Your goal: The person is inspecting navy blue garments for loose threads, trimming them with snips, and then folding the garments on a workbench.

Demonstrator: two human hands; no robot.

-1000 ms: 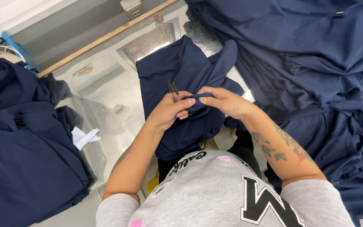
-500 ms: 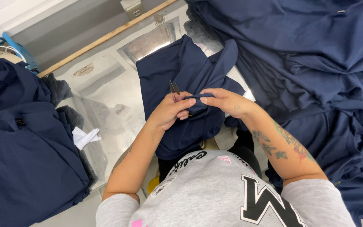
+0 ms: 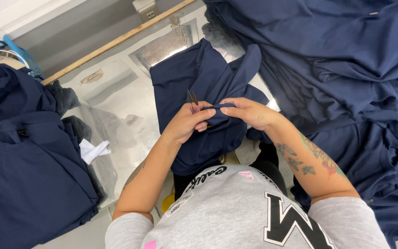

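A navy blue garment (image 3: pixel 194 78) lies spread on the shiny table in front of me. My left hand (image 3: pixel 186 122) grips a small pair of thread snips (image 3: pixel 191 98), their dark blades pointing up, and also pinches a fold of the garment. My right hand (image 3: pixel 249 112) pinches the same fold from the right, its fingertips meeting the left hand's. The fold is held taut between both hands, just above the cloth.
A big heap of navy garments (image 3: pixel 346 60) fills the right side. Another navy stack (image 3: pixel 24 175) sits at the left. A white scrap (image 3: pixel 93 151) lies on the reflective table (image 3: pixel 116 101). A wooden rail (image 3: pixel 116 41) and a blue object (image 3: pixel 5 44) are at the far edge.
Both hands stay on the fold, shifting only slightly; the snips remain upright in my left hand.
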